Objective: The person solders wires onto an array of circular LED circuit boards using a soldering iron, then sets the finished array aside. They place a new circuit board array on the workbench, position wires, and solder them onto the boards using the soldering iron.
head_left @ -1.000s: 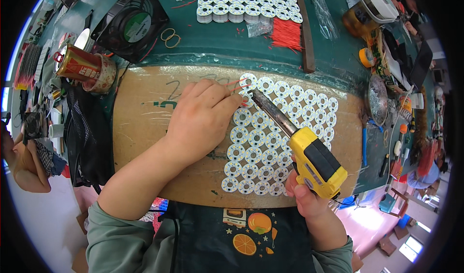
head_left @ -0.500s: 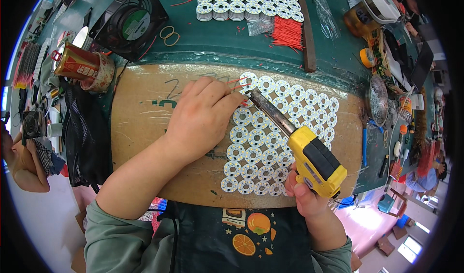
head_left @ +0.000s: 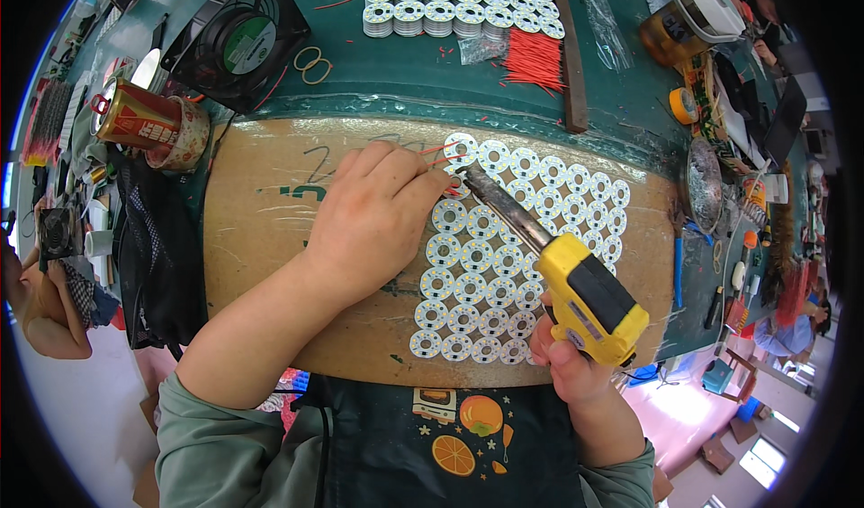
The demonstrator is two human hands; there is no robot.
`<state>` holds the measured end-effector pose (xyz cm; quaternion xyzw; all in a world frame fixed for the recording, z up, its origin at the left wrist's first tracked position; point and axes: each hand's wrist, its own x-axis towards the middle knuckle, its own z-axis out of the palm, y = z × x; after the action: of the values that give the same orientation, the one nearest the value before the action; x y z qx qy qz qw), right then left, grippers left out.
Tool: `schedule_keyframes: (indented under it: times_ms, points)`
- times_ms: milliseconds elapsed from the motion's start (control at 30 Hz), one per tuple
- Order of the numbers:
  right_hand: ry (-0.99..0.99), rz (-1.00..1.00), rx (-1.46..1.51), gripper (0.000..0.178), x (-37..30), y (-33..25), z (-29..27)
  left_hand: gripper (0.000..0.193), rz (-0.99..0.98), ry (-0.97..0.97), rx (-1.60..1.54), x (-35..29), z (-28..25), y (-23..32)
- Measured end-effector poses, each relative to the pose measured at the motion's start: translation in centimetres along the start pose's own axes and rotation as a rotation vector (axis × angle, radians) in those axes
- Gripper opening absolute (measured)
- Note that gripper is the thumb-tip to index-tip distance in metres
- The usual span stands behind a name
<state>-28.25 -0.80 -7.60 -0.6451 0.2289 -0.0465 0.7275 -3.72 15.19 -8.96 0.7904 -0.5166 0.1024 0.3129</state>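
Left hand (head_left: pixel 373 209) pinches thin red wires (head_left: pixel 442 148) over round white circuit boards (head_left: pixel 486 250), upper centre; right hand (head_left: pixel 571 364) grips a yellow-and-black soldering gun (head_left: pixel 589 296), barrel slanting up-left toward them.

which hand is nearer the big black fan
Left. In view, the left hand is below and right of the black fan; the right hand, holding the soldering iron, is farther down and right.

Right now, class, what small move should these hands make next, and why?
Perhaps the right hand should gently lift the yellow soldering iron, since its dark tip sits over the white ring boards, close to the left hand and red wires.
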Motion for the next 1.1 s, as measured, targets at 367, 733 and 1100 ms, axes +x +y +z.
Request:
schedule_keyframes:
  times_ms: [367,733,1100]
  points:
    - [0.042,0.042,0.153,0.08,-1.0,-0.8,-0.2,0.023,0.027,0.05,0.021,0.2,-0.3,0.5]
    - [0.054,0.093,0.122,0.082,-1.4,-0.2,-0.4,0.027,0.081,0.012,-0.025,0.3,-0.1,0.3]
    - [-0.054,-0.006,0.015,0.029,-1.2,-0.4,-1.1,0.017,-0.004,-0.005,-0.079,0.3,0.1,0.3]
